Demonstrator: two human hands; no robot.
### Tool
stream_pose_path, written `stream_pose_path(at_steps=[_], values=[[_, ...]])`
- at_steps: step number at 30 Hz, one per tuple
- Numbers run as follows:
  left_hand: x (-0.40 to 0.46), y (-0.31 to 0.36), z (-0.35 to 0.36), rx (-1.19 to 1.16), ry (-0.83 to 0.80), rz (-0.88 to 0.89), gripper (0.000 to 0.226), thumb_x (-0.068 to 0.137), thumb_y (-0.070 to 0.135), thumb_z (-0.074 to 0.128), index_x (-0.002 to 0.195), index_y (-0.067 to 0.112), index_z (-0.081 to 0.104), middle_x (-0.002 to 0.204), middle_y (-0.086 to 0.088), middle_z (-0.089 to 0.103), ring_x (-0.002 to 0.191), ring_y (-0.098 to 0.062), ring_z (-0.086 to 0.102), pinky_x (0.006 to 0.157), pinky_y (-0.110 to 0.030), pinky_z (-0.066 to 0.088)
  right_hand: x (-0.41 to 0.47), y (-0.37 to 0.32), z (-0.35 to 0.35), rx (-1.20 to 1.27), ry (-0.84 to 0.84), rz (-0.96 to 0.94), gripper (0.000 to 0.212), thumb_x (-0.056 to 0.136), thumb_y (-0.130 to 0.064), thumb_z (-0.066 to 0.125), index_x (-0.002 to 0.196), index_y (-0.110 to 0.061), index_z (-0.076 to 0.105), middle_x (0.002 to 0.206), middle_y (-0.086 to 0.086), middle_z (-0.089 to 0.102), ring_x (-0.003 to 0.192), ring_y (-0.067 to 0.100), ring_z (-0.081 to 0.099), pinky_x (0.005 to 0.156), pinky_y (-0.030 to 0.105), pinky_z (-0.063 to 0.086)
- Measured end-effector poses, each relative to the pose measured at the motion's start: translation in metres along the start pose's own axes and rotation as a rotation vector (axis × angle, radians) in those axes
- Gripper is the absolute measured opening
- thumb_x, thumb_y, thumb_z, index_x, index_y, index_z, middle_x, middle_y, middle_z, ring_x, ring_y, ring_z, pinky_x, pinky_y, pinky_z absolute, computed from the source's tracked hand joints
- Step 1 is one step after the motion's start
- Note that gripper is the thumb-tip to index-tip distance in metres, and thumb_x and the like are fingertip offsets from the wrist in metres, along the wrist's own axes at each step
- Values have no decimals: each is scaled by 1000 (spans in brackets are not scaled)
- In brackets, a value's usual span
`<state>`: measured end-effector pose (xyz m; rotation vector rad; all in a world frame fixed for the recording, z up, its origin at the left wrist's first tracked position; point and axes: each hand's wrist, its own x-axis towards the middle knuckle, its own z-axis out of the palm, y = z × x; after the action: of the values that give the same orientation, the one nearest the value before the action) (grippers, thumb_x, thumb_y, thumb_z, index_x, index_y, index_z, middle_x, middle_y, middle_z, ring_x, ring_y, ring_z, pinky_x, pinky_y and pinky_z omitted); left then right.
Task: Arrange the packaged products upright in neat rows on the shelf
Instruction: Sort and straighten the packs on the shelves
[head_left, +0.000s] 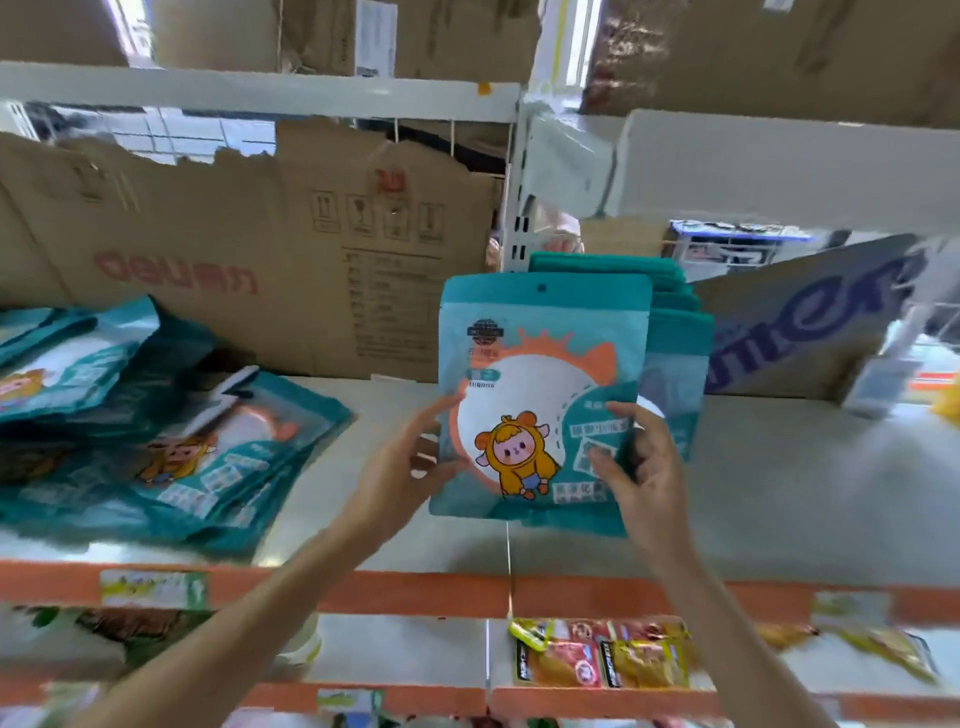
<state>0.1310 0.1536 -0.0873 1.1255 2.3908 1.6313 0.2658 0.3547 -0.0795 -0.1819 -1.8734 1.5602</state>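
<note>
Both hands, L (410, 462) & R (641, 467), fingers curled on upright pack (540, 400) at row (670, 312) front, mid shelf (779, 493); next: seat it flush; loose pile (171, 431) left.

Light: bright, even daylight from gaps behind the shelf (779, 493)
Shadows: faint
Blur: edges smeared, centre sharper
Distortion: wide-angle bowing

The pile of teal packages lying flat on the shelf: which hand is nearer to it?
Left. The left hand grips the left edge of the upright package, on the side toward the flat pile. The right hand grips the far edge.
</note>
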Motion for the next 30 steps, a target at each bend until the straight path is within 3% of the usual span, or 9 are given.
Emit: stream_pose_path(at_steps=[4, 6, 9, 13, 16, 19, 21, 28, 30], values=[[6, 23, 45, 39, 15, 36, 68, 82, 8, 68, 115, 56, 34, 99, -1, 57, 78, -10, 60, 62, -15, 51, -1, 11, -46, -267, 22, -41, 50, 81, -10, 66, 107, -50, 50, 107, -29, 60, 97, 7, 62, 80, 33, 54], [7, 27, 64, 49, 31, 46, 65, 82, 6, 68, 116, 51, 36, 101, -2, 54, 76, -8, 57, 60, -8, 47, 1, 20, -65, -424, 36, -110, 51, 79, -6, 69, 115, -38, 50, 109, -22, 57, 97, 9, 59, 82, 34, 52], [7, 25, 85, 137, 30, 36, 64, 81, 9, 69, 128, 39, 38, 102, 2, 48, 77, -7, 53, 65, -12, 49, 3, 33, -82, -586, 35, -125, 49, 77, 1, 70, 121, -10, 54, 113, 7, 53, 99, 18, 53, 82, 33, 51], [6, 20, 102, 230, 22, 11, 68, 79, 14, 72, 137, 25, 39, 104, 1, 47, 81, -9, 46, 69, -18, 46, 2, 45, -85, -688, 42, -115, 51, 75, 8, 69, 122, -2, 54, 117, 17, 48, 100, 16, 48, 82, 26, 48], [6, 23, 108, 233, 23, -1, 69, 78, 10, 72, 137, 23, 38, 106, 3, 41, 83, -8, 46, 70, -17, 49, 3, 55, -84, -714, 85, -128, 52, 73, 12, 69, 121, -1, 55, 116, 22, 48, 102, 17, 45, 85, 24, 44], [8, 25, 111, 189, 11, -94, 69, 78, 11, 72, 136, 23, 37, 111, 3, 39, 88, -11, 47, 60, -8, 48, 4, 65, -86, -738, 86, -148, 55, 71, 13, 71, 122, -2, 55, 114, 23, 50, 102, 17, 46, 85, 23, 42], [8, 24, 112, 165, 7, -152, 68, 78, 11, 73, 135, 20, 37, 112, 2, 39, 91, -14, 49, 57, -10, 49, 5, 69, -86, -747, 70, -111, 55, 74, 9, 70, 126, -4, 53, 118, 21, 49, 106, 19, 45, 87, 24, 41], [8, 21, 113, 291, -17, -98, 70, 79, 15, 72, 138, 18, 33, 122, -6, 43, 103, -21, 55, 79, -29, 54, 0, 75, -86, -796, 79, -68, 55, 82, 1, 65, 133, -9, 47, 128, 19, 44, 116, 30, 45, 87, 27, 40], [5, 18, 113, 336, -18, -53, 73, 79, 17, 72, 140, 20, 32, 125, -8, 42, 106, -21, 54, 81, -31, 54, -3, 77, -84, -811, 100, -81, 59, 82, 1, 65, 133, -20, 43, 129, 20, 43, 116, 33, 45, 87, 32, 43]])
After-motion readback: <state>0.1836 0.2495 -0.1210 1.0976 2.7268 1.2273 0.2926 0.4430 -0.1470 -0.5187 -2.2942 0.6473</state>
